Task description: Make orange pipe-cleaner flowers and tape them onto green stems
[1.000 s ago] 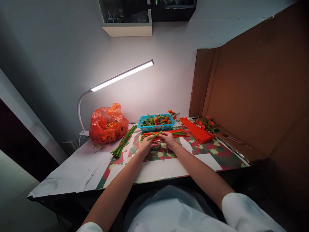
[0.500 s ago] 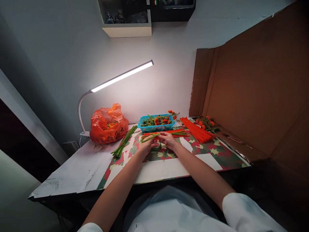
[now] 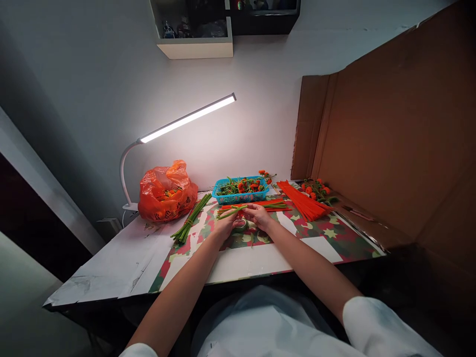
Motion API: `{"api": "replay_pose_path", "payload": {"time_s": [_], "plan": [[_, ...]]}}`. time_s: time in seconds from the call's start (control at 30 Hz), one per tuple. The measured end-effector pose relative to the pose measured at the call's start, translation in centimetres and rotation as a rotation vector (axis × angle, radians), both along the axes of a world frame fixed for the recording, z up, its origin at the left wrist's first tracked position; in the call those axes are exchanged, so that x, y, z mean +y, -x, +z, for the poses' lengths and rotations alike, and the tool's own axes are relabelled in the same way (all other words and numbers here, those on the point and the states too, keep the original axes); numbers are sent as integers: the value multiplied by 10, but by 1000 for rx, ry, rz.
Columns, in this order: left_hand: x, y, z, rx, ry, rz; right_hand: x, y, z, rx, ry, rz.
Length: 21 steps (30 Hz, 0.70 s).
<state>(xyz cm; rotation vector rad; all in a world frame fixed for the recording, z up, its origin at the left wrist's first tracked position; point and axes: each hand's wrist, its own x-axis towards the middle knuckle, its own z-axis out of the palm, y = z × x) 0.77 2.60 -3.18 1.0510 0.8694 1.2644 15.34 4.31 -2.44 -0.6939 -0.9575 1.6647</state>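
Observation:
Over the middle of the table, my left hand (image 3: 224,226) is closed on a thin green stem (image 3: 231,211). My right hand (image 3: 259,215) is closed in a pinch at the right end of that stem, close to my left fingers. A roll of green tape (image 3: 241,226) is between and just below the hands. Behind them lie red and green sticks (image 3: 277,204), partly hidden by my fingers. The blue basket (image 3: 241,199) with orange flowers and green stems stands farther back.
An orange plastic bag (image 3: 167,196) stands at the back left under a lit lamp (image 3: 189,118). Beside it lies a green stem bundle (image 3: 191,218). Red strips (image 3: 305,201) and orange flowers (image 3: 316,190) lie at the right, near a cardboard panel (image 3: 386,129).

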Motion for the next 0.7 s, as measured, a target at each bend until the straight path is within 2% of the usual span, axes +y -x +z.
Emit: {"api": "replay_pose_path", "payload": {"time_s": [0.27, 0.47, 0.7], "plan": [[-10, -4, 17, -90, 79, 21, 2, 0, -2, 18, -15, -7], [-9, -4, 15, -55, 75, 38, 0, -1, 0, 11, 11, -11], [-9, -6, 13, 43, 21, 127, -1, -1, 0, -16, -1, 4]]}}
